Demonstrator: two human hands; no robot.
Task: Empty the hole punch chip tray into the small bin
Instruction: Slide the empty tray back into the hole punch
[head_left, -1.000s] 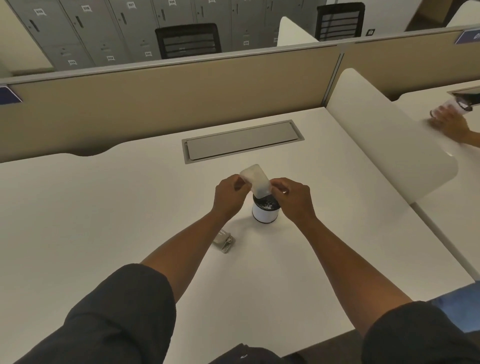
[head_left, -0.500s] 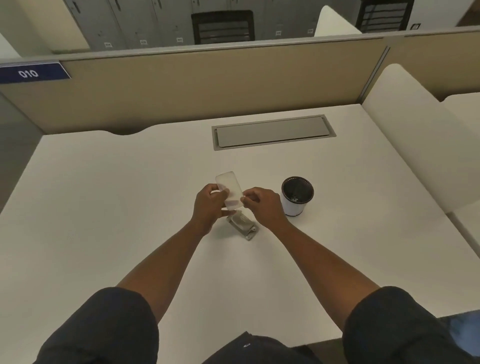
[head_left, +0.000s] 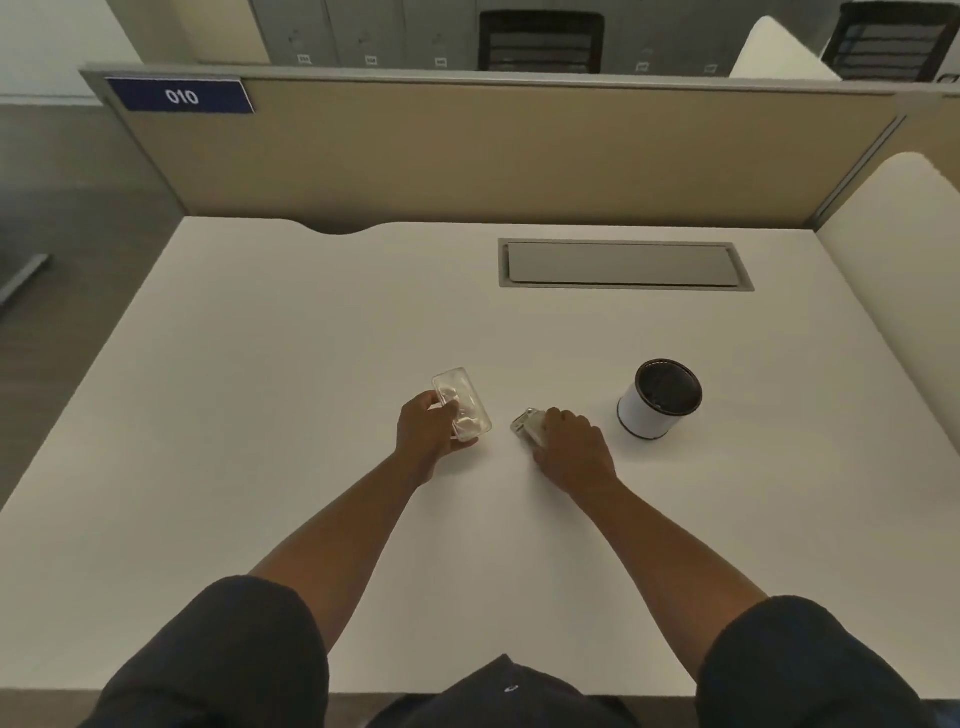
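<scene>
My left hand (head_left: 423, 434) grips the clear plastic chip tray (head_left: 462, 402) by its near end, just above the white desk (head_left: 260, 415). The tray lies open side up and some pale bits show inside it. My right hand (head_left: 569, 449) is closed over the metal hole punch (head_left: 525, 423), which rests on the desk; only its left end shows. The small bin (head_left: 655, 405), a white cylinder with a dark inside, stands upright on the desk to the right of my right hand, apart from it.
A grey cable flap (head_left: 623, 264) is set into the desk at the back. A beige partition (head_left: 467, 156) closes the far edge, and a white divider (head_left: 904, 291) stands on the right. The desk's left edge drops to the floor.
The tray moved away from over the bin to the left. My right hand let go of the tray and closed on the hole punch. The camera view shifted left.
</scene>
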